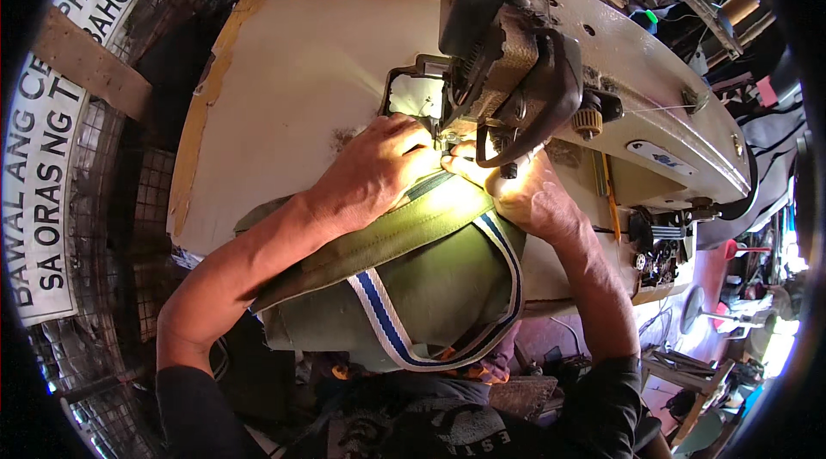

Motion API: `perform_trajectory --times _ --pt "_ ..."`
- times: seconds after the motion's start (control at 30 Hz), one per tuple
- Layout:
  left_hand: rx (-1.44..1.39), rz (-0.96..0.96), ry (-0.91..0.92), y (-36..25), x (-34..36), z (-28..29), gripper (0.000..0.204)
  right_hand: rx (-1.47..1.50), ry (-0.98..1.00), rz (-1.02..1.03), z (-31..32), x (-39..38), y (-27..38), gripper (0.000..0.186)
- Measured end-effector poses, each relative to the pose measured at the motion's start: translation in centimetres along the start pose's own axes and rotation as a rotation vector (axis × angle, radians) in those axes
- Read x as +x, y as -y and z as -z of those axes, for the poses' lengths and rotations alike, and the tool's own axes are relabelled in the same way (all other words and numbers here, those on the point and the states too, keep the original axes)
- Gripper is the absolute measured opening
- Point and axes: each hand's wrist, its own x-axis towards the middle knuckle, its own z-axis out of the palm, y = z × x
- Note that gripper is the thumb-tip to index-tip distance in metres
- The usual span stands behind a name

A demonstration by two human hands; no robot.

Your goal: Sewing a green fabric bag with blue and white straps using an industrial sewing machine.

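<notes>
An olive green fabric piece (396, 295) with a blue-and-white striped webbing strap (387, 321) hangs over the front of a pale sewing table (275, 55). Its top edge lies under the lamp-lit needle area of a sewing machine (516, 46). My left hand (383, 162) has curled fingers gripping the fabric just left of the needle. My right hand (520, 192) holds the fabric edge right of the presser foot, fingertips near the needle, partly hidden behind the machine's head and washed out by the light.
Wire grilles (155, 184) and printed white signs (43, 201) stand at the left. A yellow pencil-like stick (613, 201) lies beside the machine arm. Spools (738, 7) are at the upper right; a fan (697, 308) and assorted clutter are at the lower right.
</notes>
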Motion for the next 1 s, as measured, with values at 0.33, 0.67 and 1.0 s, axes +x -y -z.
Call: perform_trajectory --times 0.33,0.67,1.0 --pt "0.193 -0.089 0.010 -0.4 0.1 0.4 0.026 -0.018 0.193 -0.097 -0.7 -2.9 -1.2 0.009" --pt "0.012 -0.069 0.027 0.1 0.2 1.1 0.035 -0.030 0.177 -0.112 -1.2 -3.0 -0.6 0.012" --pt "0.085 -0.061 0.055 -0.3 -0.2 1.3 0.033 -0.043 0.287 -0.168 -0.6 -2.6 0.2 0.010"
